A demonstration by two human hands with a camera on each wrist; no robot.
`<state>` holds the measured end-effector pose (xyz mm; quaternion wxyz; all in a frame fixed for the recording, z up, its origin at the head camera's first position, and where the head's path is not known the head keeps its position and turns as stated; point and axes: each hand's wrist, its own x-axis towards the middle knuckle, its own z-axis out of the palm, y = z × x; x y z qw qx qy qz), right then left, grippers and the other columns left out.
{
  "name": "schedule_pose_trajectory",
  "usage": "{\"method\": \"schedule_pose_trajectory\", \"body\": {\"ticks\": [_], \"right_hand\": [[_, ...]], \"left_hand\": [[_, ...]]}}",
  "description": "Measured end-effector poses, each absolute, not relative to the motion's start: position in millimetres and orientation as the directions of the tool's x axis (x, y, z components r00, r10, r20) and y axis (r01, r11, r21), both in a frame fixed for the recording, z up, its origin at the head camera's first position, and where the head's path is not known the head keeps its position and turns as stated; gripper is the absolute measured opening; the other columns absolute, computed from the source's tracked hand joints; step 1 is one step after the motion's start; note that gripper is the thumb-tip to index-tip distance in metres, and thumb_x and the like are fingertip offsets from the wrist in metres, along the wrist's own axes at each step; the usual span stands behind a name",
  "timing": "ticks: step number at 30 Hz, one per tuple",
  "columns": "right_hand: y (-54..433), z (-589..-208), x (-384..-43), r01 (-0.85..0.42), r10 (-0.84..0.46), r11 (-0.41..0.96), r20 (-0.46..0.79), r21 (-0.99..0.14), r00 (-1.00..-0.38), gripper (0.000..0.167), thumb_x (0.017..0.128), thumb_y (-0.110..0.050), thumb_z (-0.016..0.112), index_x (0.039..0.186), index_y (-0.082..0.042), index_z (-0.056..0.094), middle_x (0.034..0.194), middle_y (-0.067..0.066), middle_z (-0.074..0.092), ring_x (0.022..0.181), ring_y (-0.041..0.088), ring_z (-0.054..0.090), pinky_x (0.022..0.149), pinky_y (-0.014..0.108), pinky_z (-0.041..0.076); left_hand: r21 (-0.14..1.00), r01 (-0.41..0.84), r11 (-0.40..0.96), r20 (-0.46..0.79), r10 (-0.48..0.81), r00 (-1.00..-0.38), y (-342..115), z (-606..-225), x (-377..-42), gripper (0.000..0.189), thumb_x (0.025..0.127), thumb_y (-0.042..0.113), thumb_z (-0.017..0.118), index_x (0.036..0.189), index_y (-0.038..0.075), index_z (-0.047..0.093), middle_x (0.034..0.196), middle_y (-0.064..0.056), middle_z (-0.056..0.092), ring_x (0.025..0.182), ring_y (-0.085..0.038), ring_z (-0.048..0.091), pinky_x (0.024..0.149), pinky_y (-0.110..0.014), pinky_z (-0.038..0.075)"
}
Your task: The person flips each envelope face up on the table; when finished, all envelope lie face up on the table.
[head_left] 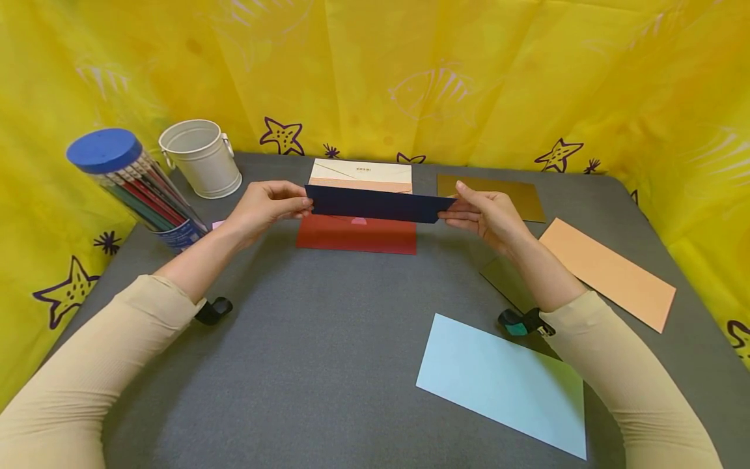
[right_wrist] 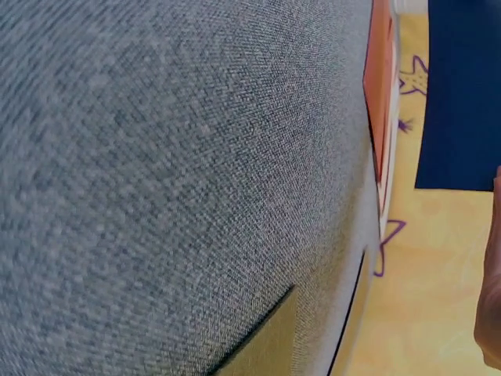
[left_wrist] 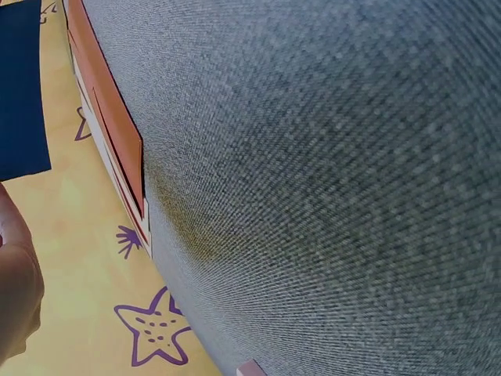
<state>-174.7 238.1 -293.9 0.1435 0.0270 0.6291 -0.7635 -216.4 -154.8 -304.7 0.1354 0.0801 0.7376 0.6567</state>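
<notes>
A long navy envelope (head_left: pixel 377 204) is stretched level between both hands, raised over the table, as both wrist views also show. The left hand (head_left: pixel 266 207) pinches its left end between thumb and fingers. At the other end, the right hand (head_left: pixel 486 215) grips the corner, thumb above and fingers below. Behind and beneath it in the head view lies a group of overlapping envelopes: a red envelope (head_left: pixel 357 240) with a pink seal in front, a cream envelope (head_left: pixel 375 170) at the back and a peach strip between. The navy envelope hides part of them.
To the right lie a gold envelope (head_left: pixel 524 198), a peach envelope (head_left: pixel 609 273), an olive envelope (head_left: pixel 505 283) partly under the right arm, and a light blue envelope (head_left: pixel 504 384). A blue-lidded tube of pencils (head_left: pixel 146 189) and a white bucket (head_left: pixel 202 163) stand back left.
</notes>
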Motion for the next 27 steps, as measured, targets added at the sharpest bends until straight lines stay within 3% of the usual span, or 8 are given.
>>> {"method": "schedule_pose_trajectory", "body": {"ticks": [3,6,9,15,18,21,27], "right_hand": [[236,-297,-174,0.220,-0.187,-0.143,-0.192,-0.965,-0.963,0.014,0.094,-0.014,0.066,0.088,-0.009,0.078,0.085,0.004,0.078,0.081,0.016,0.077,0.075,0.028,0.061],[234,-302,-173,0.200,-0.165,-0.080,-0.185,-0.977,-0.969,0.013,0.091,-0.003,0.067,0.089,-0.010,0.079,0.087,-0.001,0.078,0.079,0.011,0.075,0.076,0.026,0.061],[232,-305,-172,0.195,-0.145,-0.005,-0.192,-0.981,-0.971,0.013,0.087,0.001,0.070,0.098,-0.005,0.076,0.086,-0.004,0.077,0.079,0.008,0.074,0.075,0.023,0.060],[226,-307,-170,0.184,-0.127,0.167,-0.207,-0.969,-0.970,0.048,0.086,0.004,0.070,0.130,0.008,0.051,0.087,-0.006,0.069,0.077,0.006,0.070,0.075,0.024,0.061],[223,-308,-170,0.196,-0.119,0.224,-0.227,-0.955,-0.967,0.062,0.085,0.004,0.071,0.139,0.006,0.040,0.098,0.002,0.060,0.076,0.008,0.068,0.076,0.026,0.061],[219,-309,-170,0.214,-0.108,0.257,-0.248,-0.942,-0.963,0.070,0.084,0.004,0.072,0.144,0.002,0.037,0.112,0.010,0.055,0.077,0.009,0.068,0.078,0.028,0.061],[216,-312,-169,0.220,-0.124,0.323,-0.272,-0.920,-0.954,0.069,0.084,0.005,0.071,0.146,-0.004,0.042,0.123,0.018,0.054,0.076,0.010,0.068,0.083,0.034,0.060]], "left_hand": [[0.982,-0.040,0.184,-0.093,0.295,-0.951,-156,-305,-216,0.009,0.089,0.010,0.072,0.096,0.013,0.077,0.081,0.008,0.076,0.076,-0.005,0.072,0.077,-0.023,0.060],[0.966,-0.018,0.258,-0.096,0.290,-0.952,-157,-306,-215,0.014,0.090,0.013,0.071,0.102,0.011,0.078,0.084,0.012,0.075,0.079,-0.004,0.072,0.079,-0.021,0.059],[0.969,-0.042,0.242,-0.112,0.284,-0.952,-156,-307,-214,0.015,0.091,0.011,0.069,0.102,0.009,0.079,0.085,0.011,0.075,0.079,-0.004,0.073,0.079,-0.021,0.059],[0.970,-0.099,0.222,-0.156,0.256,-0.954,-155,-309,-215,0.005,0.087,0.014,0.075,0.088,0.015,0.080,0.078,0.010,0.075,0.074,-0.004,0.071,0.080,-0.026,0.060],[0.960,-0.104,0.261,-0.174,0.262,-0.949,-155,-309,-215,0.005,0.085,0.012,0.077,0.088,0.009,0.073,0.075,0.010,0.073,0.072,-0.004,0.069,0.077,-0.026,0.061],[0.944,-0.113,0.310,-0.205,0.285,-0.936,-155,-308,-216,0.024,0.086,0.009,0.075,0.104,0.003,0.060,0.073,0.010,0.072,0.069,-0.005,0.068,0.073,-0.026,0.061],[0.899,-0.113,0.423,-0.283,0.366,-0.886,-159,-305,-218,0.070,0.089,0.006,0.071,0.150,0.012,0.036,0.078,0.005,0.072,0.070,-0.009,0.068,0.073,-0.028,0.061]]}}
